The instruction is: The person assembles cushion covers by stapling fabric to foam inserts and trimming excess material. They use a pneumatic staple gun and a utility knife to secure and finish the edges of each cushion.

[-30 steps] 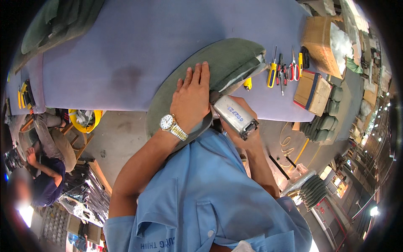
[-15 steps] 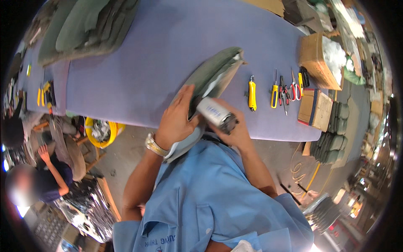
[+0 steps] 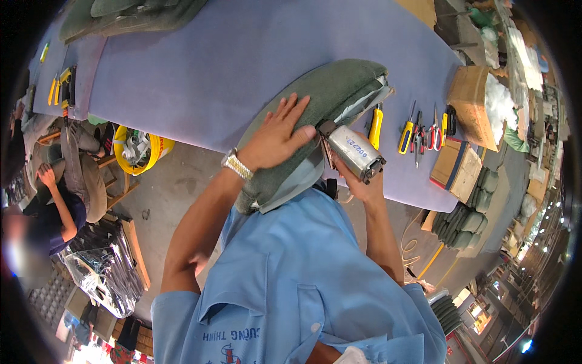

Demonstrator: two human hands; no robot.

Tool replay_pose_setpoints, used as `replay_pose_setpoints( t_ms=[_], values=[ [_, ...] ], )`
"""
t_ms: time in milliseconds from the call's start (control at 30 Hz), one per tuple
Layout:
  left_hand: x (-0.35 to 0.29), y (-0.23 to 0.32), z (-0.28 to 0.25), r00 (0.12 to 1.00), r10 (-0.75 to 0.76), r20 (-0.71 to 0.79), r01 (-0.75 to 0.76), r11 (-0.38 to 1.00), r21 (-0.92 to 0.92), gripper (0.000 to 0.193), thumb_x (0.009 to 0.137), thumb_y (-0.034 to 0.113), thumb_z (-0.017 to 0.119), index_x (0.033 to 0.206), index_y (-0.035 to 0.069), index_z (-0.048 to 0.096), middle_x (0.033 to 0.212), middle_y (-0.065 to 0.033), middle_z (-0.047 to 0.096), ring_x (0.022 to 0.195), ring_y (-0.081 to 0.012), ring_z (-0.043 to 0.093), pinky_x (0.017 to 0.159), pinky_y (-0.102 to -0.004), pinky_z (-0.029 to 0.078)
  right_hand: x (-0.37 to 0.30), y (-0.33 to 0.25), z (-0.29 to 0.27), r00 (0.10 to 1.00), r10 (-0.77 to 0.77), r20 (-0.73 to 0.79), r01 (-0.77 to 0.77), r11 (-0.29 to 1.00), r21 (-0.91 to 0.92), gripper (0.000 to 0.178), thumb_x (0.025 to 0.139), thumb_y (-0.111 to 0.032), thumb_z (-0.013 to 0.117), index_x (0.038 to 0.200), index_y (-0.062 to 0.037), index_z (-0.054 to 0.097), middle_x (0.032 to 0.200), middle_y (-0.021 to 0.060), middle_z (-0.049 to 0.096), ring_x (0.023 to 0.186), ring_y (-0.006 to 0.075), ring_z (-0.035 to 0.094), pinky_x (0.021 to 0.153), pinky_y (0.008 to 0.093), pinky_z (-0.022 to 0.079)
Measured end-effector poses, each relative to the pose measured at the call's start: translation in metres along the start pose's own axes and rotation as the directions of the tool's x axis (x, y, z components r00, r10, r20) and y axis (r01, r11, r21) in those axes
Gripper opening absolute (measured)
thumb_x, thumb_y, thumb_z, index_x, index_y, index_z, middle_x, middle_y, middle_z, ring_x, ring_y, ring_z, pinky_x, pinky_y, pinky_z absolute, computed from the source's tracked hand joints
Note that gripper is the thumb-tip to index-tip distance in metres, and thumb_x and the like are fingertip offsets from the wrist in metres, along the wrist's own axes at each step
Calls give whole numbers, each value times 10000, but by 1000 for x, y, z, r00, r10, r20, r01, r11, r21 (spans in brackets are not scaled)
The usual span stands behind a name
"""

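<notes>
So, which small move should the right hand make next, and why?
Perhaps the right hand should seat the silver staple gun squarely on the edge of the green cushion: its nose sits beside the pale lining there, though contact is unclear, and the left hand lies flat on top, seemingly steadying the cushion.

A curved, dark-green fabric-covered pad (image 3: 330, 91) slants from lower left to upper right across the frame's centre, its pale underside exposed along the lower-right edge. Just right of centre, a silver handheld tool (image 3: 356, 155) tilts, dark nose toward that edge.
</notes>
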State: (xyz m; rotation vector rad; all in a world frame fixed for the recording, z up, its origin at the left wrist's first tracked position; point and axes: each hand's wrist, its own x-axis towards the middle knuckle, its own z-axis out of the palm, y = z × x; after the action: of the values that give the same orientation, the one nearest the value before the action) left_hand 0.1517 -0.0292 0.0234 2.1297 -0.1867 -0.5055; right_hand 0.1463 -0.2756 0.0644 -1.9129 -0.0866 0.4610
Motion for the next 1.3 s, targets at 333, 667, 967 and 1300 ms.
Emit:
replay_pose_setpoints(
  t_ms=[333,667,967,1300],
  values=[
    [-10,25,17,986,-51,-159,84,974,211,875,934,236,693,1616,-34,215,1657,-287,281,1536,-449,291,1228,-504,327,-6,3,4,992,-127,-11,127,991,47,551,816,-3,782,1340,51,623,1189,151,727,1044,184,709,928,301,542],
    [-10,31,16,982,-89,-167,127,964,233,904,876,155,723,1620,-1,233,1661,-243,308,1528,-428,324,1200,-543,370,1,-14,-6,988,-56,147,56,998,1,555,839,41,741,1376,28,603,1177,126,735,1071,166,694,961,294,532],
    [-6,28,18,974,-81,-210,125,970,209,934,826,91,735,1620,14,249,1663,-224,317,1529,-419,326,1200,-550,371,-2,-12,5,994,-63,91,67,997,-42,581,835,-1,737,1397,26,593,1220,133,716,1076,172,692,961,294,531],
    [-7,29,18,978,-77,-195,126,959,252,886,852,110,741,1595,-22,277,1651,-240,332,1513,-422,356,1179,-586,387,-3,-20,8,990,18,141,-16,1000,-14,564,829,-1,720,1378,41,595,1220,143,712,1062,173,694,949,281,523]
  ],
)
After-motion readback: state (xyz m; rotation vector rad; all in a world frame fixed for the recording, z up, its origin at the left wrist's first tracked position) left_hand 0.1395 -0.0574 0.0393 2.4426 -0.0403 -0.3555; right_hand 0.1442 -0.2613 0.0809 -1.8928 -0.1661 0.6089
